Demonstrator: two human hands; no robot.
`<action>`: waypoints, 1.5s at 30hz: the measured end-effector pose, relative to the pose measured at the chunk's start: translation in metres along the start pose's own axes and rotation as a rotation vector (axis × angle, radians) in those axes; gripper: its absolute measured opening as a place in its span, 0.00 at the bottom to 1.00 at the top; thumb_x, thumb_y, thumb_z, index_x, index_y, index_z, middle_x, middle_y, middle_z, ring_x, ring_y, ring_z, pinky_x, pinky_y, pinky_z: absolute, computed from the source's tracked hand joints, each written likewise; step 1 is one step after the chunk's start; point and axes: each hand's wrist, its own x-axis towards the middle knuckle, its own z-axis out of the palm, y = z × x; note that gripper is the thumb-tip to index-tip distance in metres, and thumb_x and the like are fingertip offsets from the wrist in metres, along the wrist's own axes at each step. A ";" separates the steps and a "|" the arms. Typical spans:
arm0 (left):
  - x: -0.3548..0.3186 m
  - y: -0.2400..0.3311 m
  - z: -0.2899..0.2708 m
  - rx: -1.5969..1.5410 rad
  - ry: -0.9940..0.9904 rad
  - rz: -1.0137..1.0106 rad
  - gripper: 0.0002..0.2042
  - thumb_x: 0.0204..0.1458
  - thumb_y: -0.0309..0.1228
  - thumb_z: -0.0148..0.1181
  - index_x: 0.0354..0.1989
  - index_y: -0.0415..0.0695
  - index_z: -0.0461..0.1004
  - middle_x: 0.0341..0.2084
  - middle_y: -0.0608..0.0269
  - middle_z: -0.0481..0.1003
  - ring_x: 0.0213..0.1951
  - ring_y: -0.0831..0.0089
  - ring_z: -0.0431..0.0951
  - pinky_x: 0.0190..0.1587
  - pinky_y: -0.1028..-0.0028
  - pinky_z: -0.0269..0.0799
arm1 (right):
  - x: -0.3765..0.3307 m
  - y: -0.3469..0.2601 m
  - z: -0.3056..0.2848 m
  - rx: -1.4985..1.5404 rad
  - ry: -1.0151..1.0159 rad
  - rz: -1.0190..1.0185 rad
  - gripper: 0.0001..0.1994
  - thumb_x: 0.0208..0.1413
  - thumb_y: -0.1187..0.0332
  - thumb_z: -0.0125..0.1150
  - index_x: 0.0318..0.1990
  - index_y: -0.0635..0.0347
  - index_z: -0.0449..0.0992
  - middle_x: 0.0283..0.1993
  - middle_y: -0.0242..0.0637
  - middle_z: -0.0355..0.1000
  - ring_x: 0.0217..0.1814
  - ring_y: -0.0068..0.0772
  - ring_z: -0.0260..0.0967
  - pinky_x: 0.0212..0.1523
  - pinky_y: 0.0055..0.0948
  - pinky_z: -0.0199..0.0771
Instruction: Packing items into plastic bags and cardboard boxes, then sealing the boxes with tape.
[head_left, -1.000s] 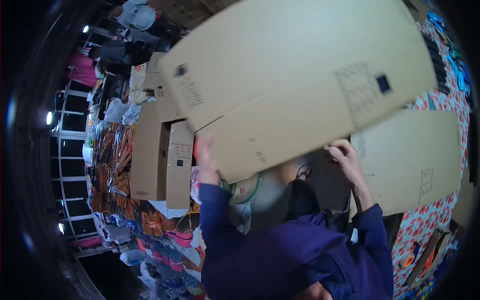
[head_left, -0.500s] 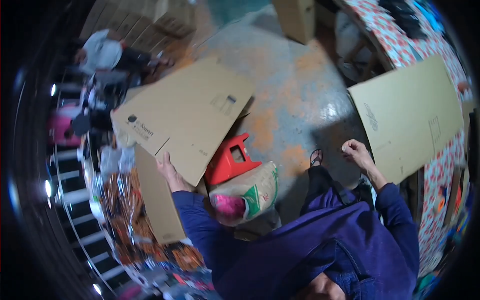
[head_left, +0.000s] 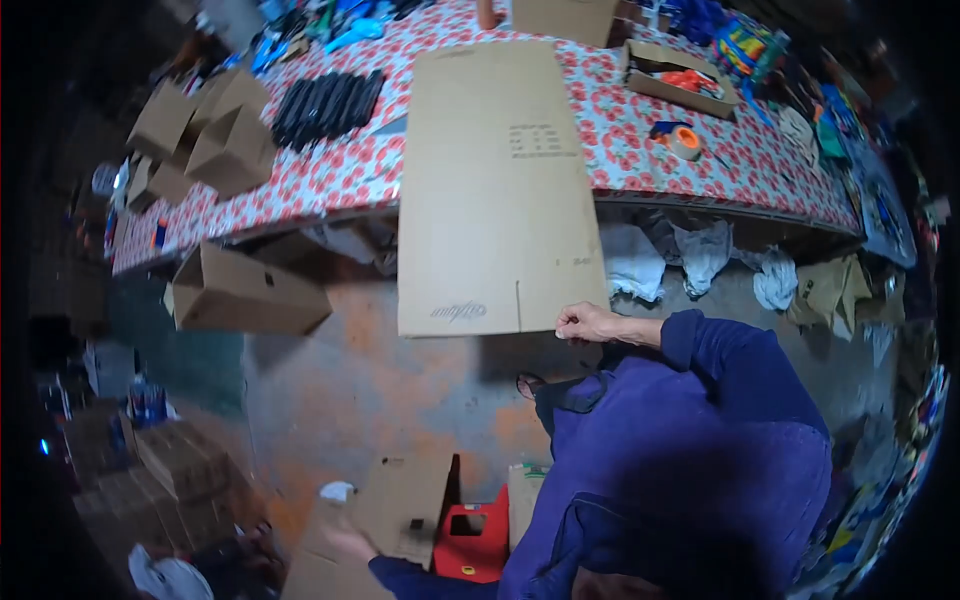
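Note:
A large flat cardboard sheet point(head_left: 490, 220), probably a folded box, lies over the edge of the flower-patterned table and juts toward me. My right hand point(head_left: 583, 324) is closed in a pinch at its near right corner. Something small and whitish shows at the fingertips, too small to name. Whether the fingers touch the cardboard is unclear. At the lower left, my left hand point(head_left: 348, 540) is over another flat cardboard box point(head_left: 400, 500). Motion blurs its fingers, so its grip is hidden. A red plastic stool point(head_left: 474, 535) stands beside that cardboard.
On the table point(head_left: 640, 165) are black bundles point(head_left: 325, 108), a tape dispenser point(head_left: 680, 140), a shallow carton point(head_left: 680, 80) and small open boxes point(head_left: 230, 145). An open carton point(head_left: 245, 290) stands on the floor before it. Stacked boxes point(head_left: 180, 460) are at the lower left.
My view has turned right toward the table, so the sheet on it is now in front of me. My right hand is now at its corner. The left-hand cardboard and stool have shifted to the bottom.

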 end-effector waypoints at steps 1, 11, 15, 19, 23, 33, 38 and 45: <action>0.040 0.122 0.035 -0.232 -0.416 -0.272 0.24 0.51 0.23 0.61 0.59 0.34 0.68 0.50 0.43 0.74 0.52 0.50 0.73 0.59 0.62 0.66 | -0.006 0.014 -0.024 0.071 0.087 0.000 0.02 0.59 0.70 0.59 0.35 0.57 0.76 0.27 0.30 0.72 0.25 0.20 0.66 0.28 0.20 0.69; 0.018 0.494 0.167 -0.242 -0.593 0.588 0.24 0.54 0.27 0.61 0.61 0.40 0.68 0.62 0.46 0.65 0.59 0.51 0.69 0.61 0.61 0.66 | 0.049 0.025 -0.249 0.429 0.473 -0.198 0.03 0.58 0.71 0.58 0.36 0.59 0.73 0.28 0.30 0.70 0.26 0.20 0.68 0.24 0.20 0.68; 0.001 0.593 0.206 -0.265 -0.609 0.497 0.23 0.54 0.27 0.61 0.60 0.39 0.69 0.61 0.47 0.67 0.58 0.51 0.70 0.60 0.62 0.67 | 0.077 0.030 -0.401 0.602 0.569 -0.133 0.03 0.61 0.71 0.57 0.39 0.59 0.72 0.32 0.31 0.71 0.30 0.20 0.68 0.28 0.19 0.69; -0.024 0.660 0.194 -0.254 -0.692 0.369 0.23 0.55 0.27 0.60 0.60 0.38 0.69 0.59 0.46 0.68 0.58 0.51 0.71 0.60 0.62 0.68 | 0.087 0.049 -0.523 0.400 0.879 -0.439 0.03 0.58 0.71 0.57 0.37 0.59 0.75 0.28 0.26 0.69 0.29 0.18 0.61 0.31 0.21 0.64; -0.026 0.745 0.187 -0.190 -0.795 0.373 0.23 0.55 0.28 0.60 0.60 0.37 0.69 0.59 0.45 0.70 0.59 0.52 0.71 0.61 0.62 0.67 | 0.068 0.060 -0.636 0.284 1.004 -0.351 0.06 0.58 0.75 0.58 0.43 0.61 0.74 0.36 0.29 0.72 0.32 0.19 0.67 0.32 0.19 0.68; 0.031 1.007 0.248 -0.301 -0.880 0.751 0.19 0.56 0.27 0.60 0.56 0.35 0.72 0.51 0.48 0.77 0.51 0.56 0.78 0.54 0.66 0.73 | 0.064 0.071 -0.796 -0.543 1.211 -0.337 0.13 0.49 0.82 0.58 0.44 0.62 0.76 0.42 0.37 0.74 0.43 0.41 0.73 0.45 0.36 0.74; 0.020 1.157 0.269 -0.401 -0.939 0.973 0.17 0.56 0.26 0.60 0.54 0.38 0.73 0.49 0.54 0.77 0.47 0.57 0.79 0.50 0.67 0.73 | 0.097 0.078 -0.825 -0.720 0.789 -0.165 0.12 0.50 0.80 0.56 0.42 0.60 0.77 0.45 0.38 0.73 0.44 0.46 0.72 0.45 0.40 0.73; 0.027 1.239 0.320 -0.509 -1.124 0.979 0.17 0.58 0.27 0.60 0.56 0.38 0.73 0.49 0.56 0.77 0.46 0.62 0.79 0.51 0.69 0.74 | 0.067 0.032 -0.879 -0.085 0.821 -0.163 0.06 0.59 0.70 0.55 0.38 0.59 0.78 0.36 0.31 0.74 0.32 0.29 0.69 0.30 0.28 0.67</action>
